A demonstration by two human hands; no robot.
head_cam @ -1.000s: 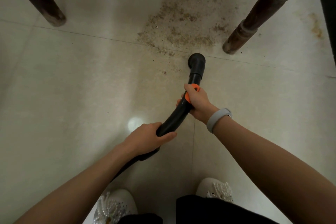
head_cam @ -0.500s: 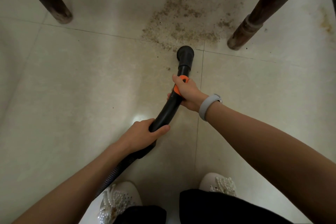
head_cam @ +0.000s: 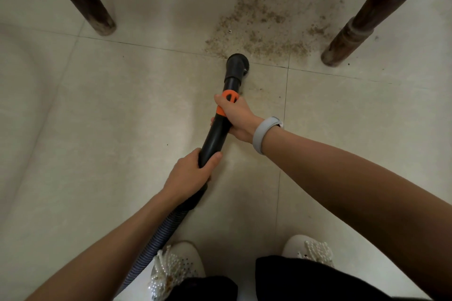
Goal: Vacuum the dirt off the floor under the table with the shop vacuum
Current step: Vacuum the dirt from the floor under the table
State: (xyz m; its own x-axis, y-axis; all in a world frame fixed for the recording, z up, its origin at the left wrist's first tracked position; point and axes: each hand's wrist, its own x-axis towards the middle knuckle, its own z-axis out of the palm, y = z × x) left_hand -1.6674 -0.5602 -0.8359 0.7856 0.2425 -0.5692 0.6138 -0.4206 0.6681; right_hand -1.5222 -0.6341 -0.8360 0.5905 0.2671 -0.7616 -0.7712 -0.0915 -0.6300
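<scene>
A black vacuum wand (head_cam: 217,129) with an orange collar runs up the middle of the floor. Its round nozzle (head_cam: 237,65) sits on the tile at the near edge of a patch of brown dirt (head_cam: 266,24). My right hand (head_cam: 234,115) grips the wand at the orange collar, a grey band on the wrist. My left hand (head_cam: 190,173) grips the wand lower down, where it joins the ribbed hose (head_cam: 159,239). The hose runs back past my left shoe.
Two dark wooden table legs stand on the pale tile floor, one at the back left (head_cam: 80,0) and one at the back right (head_cam: 362,22), beside the dirt. My white beaded shoes (head_cam: 176,269) are at the bottom edge.
The nozzle has moved forward and a little left, from short of the dirt patch to its near edge. Both hands kept their grip on the wand.
</scene>
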